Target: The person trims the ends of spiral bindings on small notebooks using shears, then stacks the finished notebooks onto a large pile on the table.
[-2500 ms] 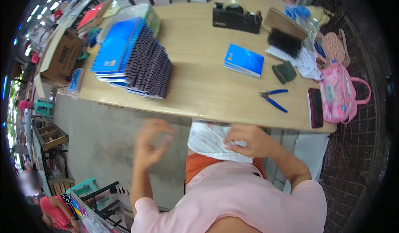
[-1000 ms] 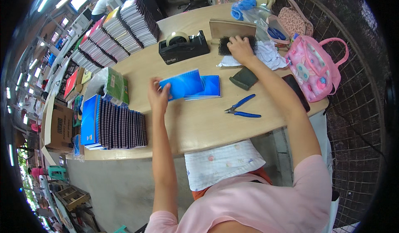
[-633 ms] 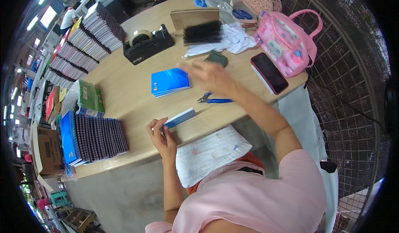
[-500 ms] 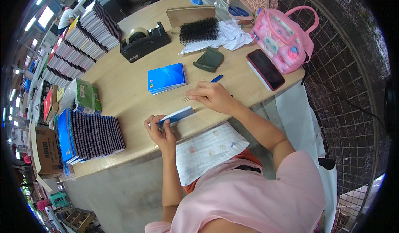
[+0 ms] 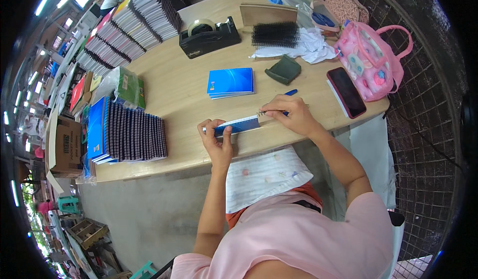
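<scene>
My left hand (image 5: 218, 142) grips a blue-covered notebook (image 5: 243, 126) by its left end, thumb in front, its edge of holes and pages facing up. At the notebook's right end, my right hand (image 5: 293, 113) pinches a thin spiral binding wire (image 5: 261, 112), its tip by the corner; whether it is threaded in cannot be made out. Partly behind the right hand lies a blue pen (image 5: 291, 92). Beyond both hands rests a small pile of blue notebooks (image 5: 230, 82), lying flat. A dark green folded piece (image 5: 284, 70) sits to its right.
Spiral-bound notebooks are stacked at left (image 5: 134, 132), with more stacks (image 5: 144, 17) farther back. A black tape dispenser (image 5: 209, 36), black wire coils (image 5: 275, 34) on white paper, a phone (image 5: 347, 92) and a pink bag (image 5: 368, 60) stand around the table (image 5: 172, 85).
The view has shifted, moving the table's things rightward in it. The right hand has brought the spiral wire from above the notebook to its right end. The left hand still grips the notebook.
</scene>
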A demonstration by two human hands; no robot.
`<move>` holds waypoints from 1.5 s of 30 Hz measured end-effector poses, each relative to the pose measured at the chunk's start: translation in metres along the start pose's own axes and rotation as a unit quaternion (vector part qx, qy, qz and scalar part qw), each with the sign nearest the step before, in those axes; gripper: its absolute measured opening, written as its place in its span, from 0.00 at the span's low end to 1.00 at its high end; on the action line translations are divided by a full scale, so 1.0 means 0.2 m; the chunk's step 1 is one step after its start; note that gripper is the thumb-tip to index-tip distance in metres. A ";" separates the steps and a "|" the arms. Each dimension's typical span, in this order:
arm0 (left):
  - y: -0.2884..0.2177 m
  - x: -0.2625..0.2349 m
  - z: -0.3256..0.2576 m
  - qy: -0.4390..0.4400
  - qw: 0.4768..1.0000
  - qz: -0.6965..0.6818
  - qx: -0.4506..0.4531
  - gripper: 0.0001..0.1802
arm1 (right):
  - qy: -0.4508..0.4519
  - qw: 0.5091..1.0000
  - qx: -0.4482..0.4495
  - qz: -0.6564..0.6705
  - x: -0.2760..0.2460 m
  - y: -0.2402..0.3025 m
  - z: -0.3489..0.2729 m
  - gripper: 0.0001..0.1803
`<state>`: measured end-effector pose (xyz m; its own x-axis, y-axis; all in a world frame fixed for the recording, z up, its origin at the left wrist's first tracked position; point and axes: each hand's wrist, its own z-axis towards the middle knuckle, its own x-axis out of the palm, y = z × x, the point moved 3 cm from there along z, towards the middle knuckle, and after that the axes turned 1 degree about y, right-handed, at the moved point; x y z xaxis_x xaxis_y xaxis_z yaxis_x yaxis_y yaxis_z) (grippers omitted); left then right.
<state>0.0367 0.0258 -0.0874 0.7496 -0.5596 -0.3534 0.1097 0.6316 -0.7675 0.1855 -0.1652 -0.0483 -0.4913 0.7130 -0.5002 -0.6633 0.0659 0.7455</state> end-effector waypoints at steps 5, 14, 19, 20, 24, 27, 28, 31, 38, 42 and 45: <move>0.00 0.00 0.00 -0.009 1.000 -0.012 -0.006 0.11 | 0.017 0.999 -0.043 -0.016 0.00 0.02 0.05 0.06; -0.01 0.00 0.00 -0.010 1.000 -0.003 -0.012 0.11 | 0.024 0.995 -0.090 -0.038 0.01 0.06 0.07 0.08; -0.03 0.00 0.00 -0.014 0.999 -0.012 -0.026 0.11 | 0.041 0.992 -0.116 0.032 0.03 0.04 0.07 0.11; -0.03 0.00 -0.01 -0.015 1.000 -0.008 -0.018 0.11 | 0.039 0.992 -0.119 0.032 0.02 0.04 0.07 0.11; -0.02 0.00 -0.01 -0.015 1.000 -0.006 -0.015 0.11 | 0.028 0.991 -0.124 0.033 0.02 0.03 0.07 0.10; -0.02 0.00 -0.01 -0.017 1.000 -0.010 -0.017 0.11 | 0.033 0.987 -0.155 0.011 0.02 0.04 0.08 0.10; -0.01 0.00 -0.01 -0.021 1.000 -0.009 -0.015 0.11 | 0.037 0.985 -0.171 0.000 0.02 0.05 0.08 0.10; -0.01 0.00 -0.01 -0.027 1.000 -0.007 -0.014 0.11 | 0.044 0.983 -0.176 0.018 0.02 0.04 0.08 0.11; -0.03 0.00 -0.01 -0.031 0.998 -0.010 -0.055 0.09 | 0.047 0.988 -0.146 0.024 0.02 0.02 0.07 0.12; -0.04 0.01 -0.01 -0.031 0.999 -0.002 -0.031 0.09 | 0.081 0.989 -0.124 0.028 0.01 0.01 0.07 0.10; -0.03 0.01 -0.02 -0.036 0.999 -0.002 -0.033 0.10 | 0.106 0.992 -0.039 0.050 0.02 0.09 0.09 0.09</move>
<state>0.0348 0.0202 -0.0856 0.7949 -0.5200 -0.3127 0.0710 0.5915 -0.8031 0.1816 -0.1488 -0.0281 -0.6582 0.5506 -0.5134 -0.6432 -0.0568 0.7636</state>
